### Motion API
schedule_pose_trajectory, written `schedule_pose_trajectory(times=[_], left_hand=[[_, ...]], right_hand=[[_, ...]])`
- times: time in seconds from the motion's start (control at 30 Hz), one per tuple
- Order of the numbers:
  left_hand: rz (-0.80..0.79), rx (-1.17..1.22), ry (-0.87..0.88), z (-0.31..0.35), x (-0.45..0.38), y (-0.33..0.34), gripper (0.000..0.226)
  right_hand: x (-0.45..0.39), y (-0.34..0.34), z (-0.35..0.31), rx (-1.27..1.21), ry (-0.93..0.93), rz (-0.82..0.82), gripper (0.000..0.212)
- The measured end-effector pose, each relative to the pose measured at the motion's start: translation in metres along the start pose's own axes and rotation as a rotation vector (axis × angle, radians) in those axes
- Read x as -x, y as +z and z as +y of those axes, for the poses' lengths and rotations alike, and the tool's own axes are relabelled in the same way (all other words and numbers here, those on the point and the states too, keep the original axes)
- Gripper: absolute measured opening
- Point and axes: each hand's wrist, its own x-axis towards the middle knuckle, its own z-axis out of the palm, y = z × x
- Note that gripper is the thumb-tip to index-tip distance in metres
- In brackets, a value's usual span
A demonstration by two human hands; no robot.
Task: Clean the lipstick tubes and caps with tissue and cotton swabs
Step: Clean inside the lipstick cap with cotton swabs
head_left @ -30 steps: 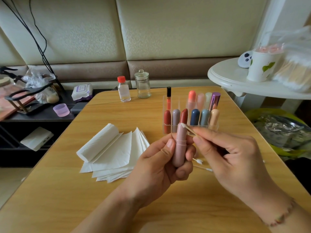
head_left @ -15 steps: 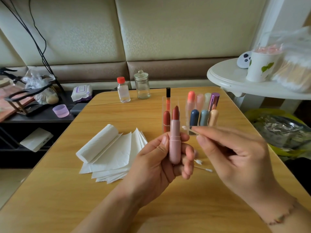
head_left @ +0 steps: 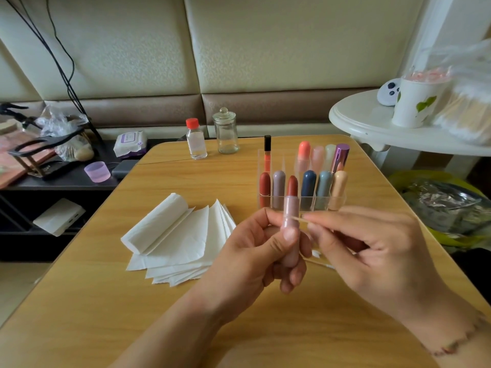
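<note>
Lipstick tube [head_left: 291,229] in left grip [head_left: 255,258]; right grip [head_left: 372,251] pinches blurred swab [head_left: 301,218].

1. There is one view only, from a wide-angle camera worn on the person's head.
2. It looks forward and steeply down over the wooden table [head_left: 186,301].
3. It sits close to the left hand [head_left: 255,258] and right hand [head_left: 372,251], which fill the lower middle of the frame.
4. Farther off it takes in the padded wall [head_left: 239,49] behind the table, which bends near the edges of the frame.
</note>
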Motion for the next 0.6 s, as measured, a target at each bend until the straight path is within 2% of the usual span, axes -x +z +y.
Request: schedule_pose_trajectory(times=[0.13, 0.27, 0.47, 0.6], left_hand=[[0.083, -0.073, 0.036, 0.003, 0.0, 0.004, 0.037], [0.262, -0.262, 0.11, 0.006, 0.0, 0.012, 0.045], [0.421, -0.603, 0.227, 0.004, 0.006, 0.016, 0.041], [0.53, -0.865, 0.373, -0.002, 0.008, 0.012, 0.033]], right_hand=[[0.0, 0.0, 0.0, 0.026, -0.002, -0.008, 0.02], [0.0, 0.001, -0.002, 0.026, 0.01, 0.009, 0.019], [-0.002, -0.001, -0.005, 0.02, 0.031, -0.007, 0.018], [0.001, 0.0, -0.007, 0.035, -0.003, -0.097, 0.011]])
